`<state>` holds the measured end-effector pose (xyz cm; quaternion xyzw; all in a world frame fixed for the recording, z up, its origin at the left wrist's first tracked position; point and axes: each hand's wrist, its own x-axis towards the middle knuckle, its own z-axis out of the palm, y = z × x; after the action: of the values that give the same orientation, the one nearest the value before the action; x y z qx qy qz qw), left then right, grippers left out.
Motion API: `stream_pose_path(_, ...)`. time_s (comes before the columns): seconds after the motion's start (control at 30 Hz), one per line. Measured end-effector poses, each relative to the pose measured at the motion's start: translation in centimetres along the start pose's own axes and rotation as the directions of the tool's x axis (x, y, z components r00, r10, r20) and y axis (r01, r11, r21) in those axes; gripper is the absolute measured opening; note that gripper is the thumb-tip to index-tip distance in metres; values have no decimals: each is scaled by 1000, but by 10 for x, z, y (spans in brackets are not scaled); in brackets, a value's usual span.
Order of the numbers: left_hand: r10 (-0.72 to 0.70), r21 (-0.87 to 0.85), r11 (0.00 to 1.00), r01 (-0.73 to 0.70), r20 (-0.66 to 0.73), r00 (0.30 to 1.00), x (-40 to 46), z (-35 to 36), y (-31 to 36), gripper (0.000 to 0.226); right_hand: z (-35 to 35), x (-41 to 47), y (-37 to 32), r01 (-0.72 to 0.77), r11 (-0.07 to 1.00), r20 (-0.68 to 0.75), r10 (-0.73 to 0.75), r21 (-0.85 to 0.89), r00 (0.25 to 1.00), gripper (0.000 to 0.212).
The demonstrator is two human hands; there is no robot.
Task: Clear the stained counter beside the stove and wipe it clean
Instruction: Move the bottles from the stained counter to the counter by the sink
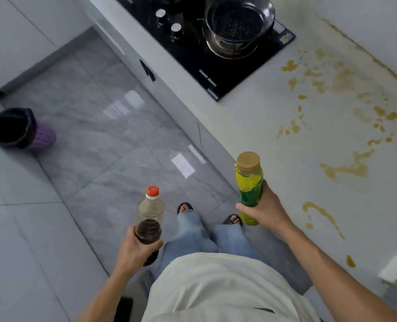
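The left hand (134, 246) grips a clear bottle with a red cap (150, 219), fingers and thumb wrapped round its lower half, where dark liquid sits; the upper part of the bottle looks nearly empty. The right hand (261, 206) holds a green and yellow bottle with a tan cap (249, 185) around its middle. Both bottles are upright and held off the table, the red-capped one over the grey tiled floor (88, 135), the green one at the table's front edge.

The pale table (251, 126) is spattered with brownish-yellow stains (346, 169) spread along it away from the stove (206, 43). The black stove is set into the table and carries a steel pot (238, 23) on the burner nearest the stains. On the floor, well apart from the stove, stands a purple bin with a black liner (22, 129).
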<state>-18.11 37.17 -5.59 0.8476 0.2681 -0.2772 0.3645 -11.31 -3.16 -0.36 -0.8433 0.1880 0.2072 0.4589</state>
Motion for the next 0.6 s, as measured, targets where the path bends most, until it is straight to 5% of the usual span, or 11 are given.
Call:
stream_pose_path(0.23, -144, -97, 986, 139, -42, 989, 20, -45, -35, 76, 49, 43, -70, 21, 990, 105, -6, -140, 994, 53)
stream_pose_path(0.6, -117, -261, 962, 84, -114, 987, 128, -133, 26, 69, 74, 115, -106, -25, 969, 203, 77, -246, 976, 51)
